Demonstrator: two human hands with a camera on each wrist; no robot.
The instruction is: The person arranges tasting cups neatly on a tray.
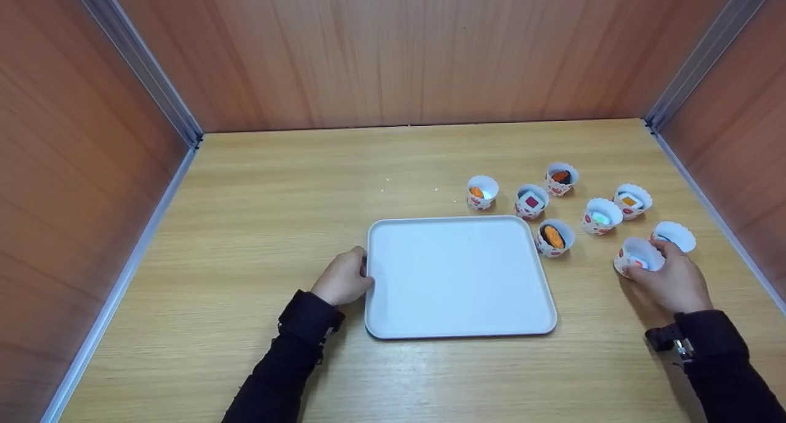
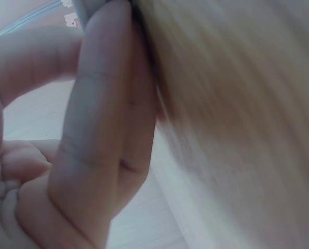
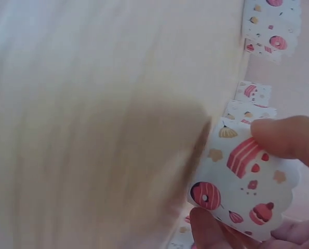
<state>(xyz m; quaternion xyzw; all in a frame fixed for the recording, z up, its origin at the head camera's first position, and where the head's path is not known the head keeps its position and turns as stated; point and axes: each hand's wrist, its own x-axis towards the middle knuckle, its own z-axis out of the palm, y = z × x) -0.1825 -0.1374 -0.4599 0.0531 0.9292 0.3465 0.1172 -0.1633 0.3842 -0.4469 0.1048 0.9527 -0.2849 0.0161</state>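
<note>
A white rectangular tray [image 1: 460,275] lies on the table in the head view. My left hand [image 1: 344,278] pinches its left edge between thumb and fingers; in the left wrist view the fingers [image 2: 99,104] reach up to the tray's rim. At the right, my right hand [image 1: 672,280] grips a paper baking cup [image 1: 634,264] with a small white and red piece inside. That cup's printed cake and donut pattern [image 3: 242,176] shows in the right wrist view, the thumb on its side. Right behind the hand stands another paper cup [image 1: 675,234], partly hidden by the fingers.
Several more paper cups stand beyond the tray's right side, among them one with an orange piece [image 1: 554,239] close to the tray's edge and one at the back [image 1: 561,178]. White crumbs dot the table [image 1: 276,196]. Wooden panels [image 1: 405,54] enclose the back and sides.
</note>
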